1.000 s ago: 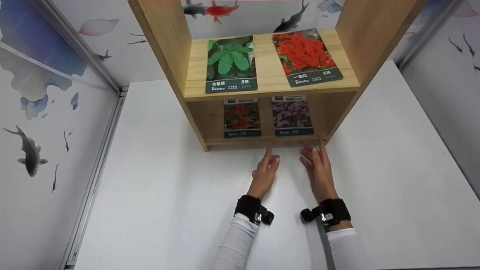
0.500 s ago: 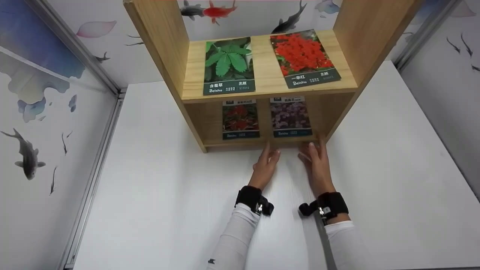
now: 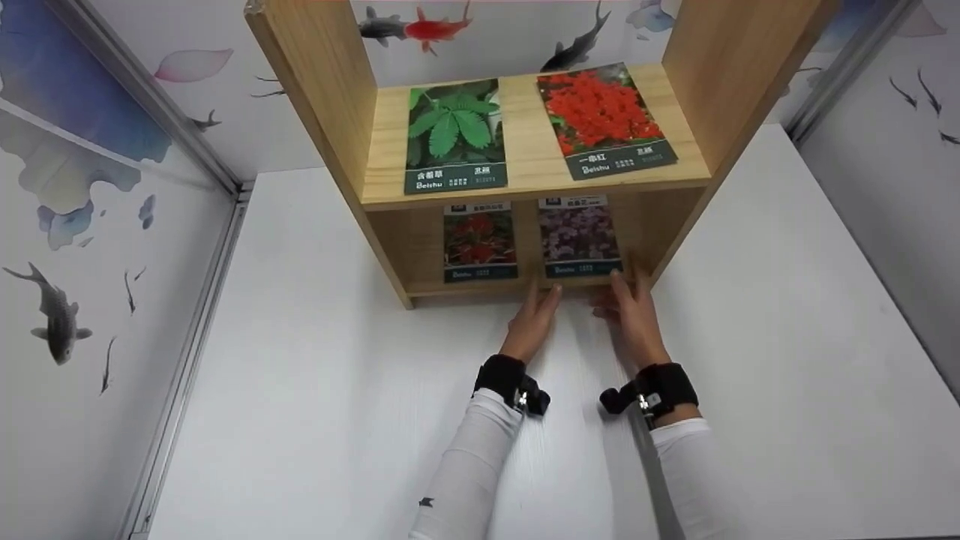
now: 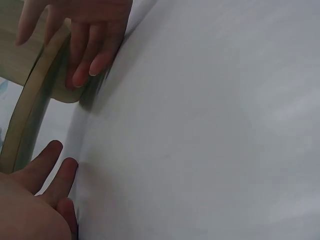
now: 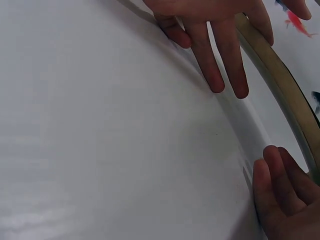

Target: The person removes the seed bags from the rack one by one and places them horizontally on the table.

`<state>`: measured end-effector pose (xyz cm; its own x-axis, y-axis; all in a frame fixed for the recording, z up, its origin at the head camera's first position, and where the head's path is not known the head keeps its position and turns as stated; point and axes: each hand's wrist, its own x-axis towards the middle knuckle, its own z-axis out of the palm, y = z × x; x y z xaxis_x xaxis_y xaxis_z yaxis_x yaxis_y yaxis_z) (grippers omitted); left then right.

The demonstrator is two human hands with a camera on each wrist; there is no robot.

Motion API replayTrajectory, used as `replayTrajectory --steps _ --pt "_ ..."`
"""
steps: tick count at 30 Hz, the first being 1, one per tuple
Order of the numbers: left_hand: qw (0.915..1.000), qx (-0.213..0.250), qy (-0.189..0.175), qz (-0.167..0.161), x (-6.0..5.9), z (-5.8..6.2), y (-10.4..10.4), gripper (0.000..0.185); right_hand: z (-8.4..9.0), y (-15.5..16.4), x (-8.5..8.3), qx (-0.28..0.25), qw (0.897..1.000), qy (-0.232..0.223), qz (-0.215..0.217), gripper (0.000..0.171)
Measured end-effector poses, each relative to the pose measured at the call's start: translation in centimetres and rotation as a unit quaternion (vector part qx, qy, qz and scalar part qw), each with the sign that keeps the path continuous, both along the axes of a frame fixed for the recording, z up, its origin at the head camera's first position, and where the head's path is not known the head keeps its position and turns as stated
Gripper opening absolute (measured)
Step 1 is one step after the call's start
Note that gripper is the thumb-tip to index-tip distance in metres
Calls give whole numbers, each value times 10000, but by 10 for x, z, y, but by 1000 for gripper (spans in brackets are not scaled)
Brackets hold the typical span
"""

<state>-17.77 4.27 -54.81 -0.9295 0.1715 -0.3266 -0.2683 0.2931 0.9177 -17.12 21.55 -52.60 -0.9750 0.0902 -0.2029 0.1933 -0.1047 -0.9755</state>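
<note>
A wooden shelf unit (image 3: 532, 196) stands on the white table. My left hand (image 3: 529, 328) is at the front edge of its lowest board, forefinger reaching over the edge near the middle. My right hand (image 3: 639, 322) is at the same edge near the right side panel, its thumb by the corner of the purple-flower card (image 3: 577, 238). Lower fingers of both hands extend under the board in the wrist views, where the left hand (image 4: 30, 205) and right hand (image 5: 287, 200) show straight, spread fingers. Whether they press on the board cannot be made out.
Beside the purple-flower card lies a red-flower card (image 3: 480, 244). The upper board carries a green-leaf card (image 3: 456, 136) and a bright red-flower card (image 3: 606, 120). White table surface (image 3: 300, 420) extends around the unit, with walls (image 3: 75, 420) at the sides and back.
Both hands have moved forward to the lowest board, and their fingers now reach over its front edge. The cards keep their places on the shelves. The view has shifted slightly.
</note>
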Motion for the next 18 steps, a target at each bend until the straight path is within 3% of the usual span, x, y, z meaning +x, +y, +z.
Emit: replayTrajectory --steps 10,18 --pt "9998 -173 -58 -36 -11 5 5 76 6 -4 -11 167 9995 -110 226 62" --pt "9987 279 242 -363 -19 4 5 69 8 -10 -15 120 9996 -251 -102 58"
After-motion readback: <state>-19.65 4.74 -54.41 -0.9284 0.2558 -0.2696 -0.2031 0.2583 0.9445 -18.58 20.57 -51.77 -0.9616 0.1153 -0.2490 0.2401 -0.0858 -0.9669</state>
